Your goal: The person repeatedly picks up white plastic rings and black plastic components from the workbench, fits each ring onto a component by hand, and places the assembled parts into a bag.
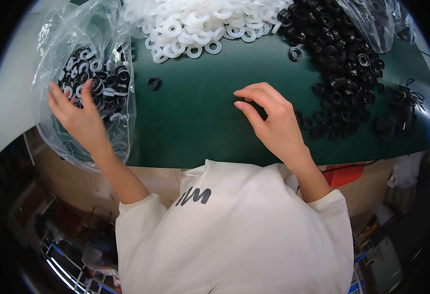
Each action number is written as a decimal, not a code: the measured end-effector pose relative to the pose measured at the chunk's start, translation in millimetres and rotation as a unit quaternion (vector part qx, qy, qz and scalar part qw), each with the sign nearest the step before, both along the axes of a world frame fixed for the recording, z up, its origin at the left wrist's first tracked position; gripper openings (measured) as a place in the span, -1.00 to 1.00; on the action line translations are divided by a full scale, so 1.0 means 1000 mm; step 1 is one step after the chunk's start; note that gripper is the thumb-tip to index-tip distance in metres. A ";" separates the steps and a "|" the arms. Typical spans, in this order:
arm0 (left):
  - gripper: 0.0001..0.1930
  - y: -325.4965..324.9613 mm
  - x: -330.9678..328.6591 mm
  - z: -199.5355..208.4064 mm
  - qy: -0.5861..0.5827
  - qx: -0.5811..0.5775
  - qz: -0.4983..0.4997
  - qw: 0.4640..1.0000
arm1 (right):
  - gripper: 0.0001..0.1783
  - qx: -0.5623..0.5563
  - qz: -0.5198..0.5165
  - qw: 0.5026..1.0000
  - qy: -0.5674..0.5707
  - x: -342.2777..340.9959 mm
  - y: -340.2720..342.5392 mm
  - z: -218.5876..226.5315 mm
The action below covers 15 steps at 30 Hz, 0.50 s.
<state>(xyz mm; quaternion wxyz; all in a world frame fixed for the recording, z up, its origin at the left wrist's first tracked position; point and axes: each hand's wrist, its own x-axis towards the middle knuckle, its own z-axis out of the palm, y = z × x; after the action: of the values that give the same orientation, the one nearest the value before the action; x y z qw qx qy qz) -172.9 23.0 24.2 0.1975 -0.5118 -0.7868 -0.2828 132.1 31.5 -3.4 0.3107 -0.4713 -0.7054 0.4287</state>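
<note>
At the left, my left hand (75,110) reaches over a clear plastic bag (122,152) with its fingers spread and nothing visible in them. Inside the bag lie many mixed black and white rings (109,90), right by my fingertips. My right hand (274,112) hovers over the green table (190,122), its thumb and forefinger apart with no object between them. The other fingers curl partly out of sight. Between the hands, nearer the bag, a single black ring (154,83) lies on the table.
White rings (195,32) are heaped at the far middle. A long pile of black ring-shaped parts (337,63) runs down the right side, beside another clear plastic bag (376,24). Dark cords (408,98) lie by the right edge. Below the table shows a red object (343,175).
</note>
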 end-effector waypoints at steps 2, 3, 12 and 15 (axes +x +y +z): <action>-0.55 -0.004 0.040 -0.010 0.019 -0.047 -0.187 0.981 | -0.89 0.026 -0.016 0.999 -0.028 0.007 0.008 -0.001; -0.67 -0.014 0.054 -0.020 -0.026 -0.102 -0.217 0.970 | -0.89 0.060 -0.054 0.995 -0.058 0.012 0.013 -0.001; -0.80 -0.010 0.081 -0.032 -0.149 -0.191 -0.222 0.944 | -0.85 0.187 -0.171 0.941 -0.225 0.049 0.052 -0.021; -0.78 -0.012 0.111 -0.014 -0.642 -0.133 -0.256 0.711 | -0.85 0.229 -0.118 0.937 -0.234 0.047 0.044 -0.018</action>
<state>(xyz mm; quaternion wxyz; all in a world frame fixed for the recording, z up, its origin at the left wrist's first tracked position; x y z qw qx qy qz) -62.0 10.7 10.5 -0.5051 -0.4100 -0.5924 -0.4752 179.4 75.8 -21.7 0.2844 -0.5547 -0.7764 0.0933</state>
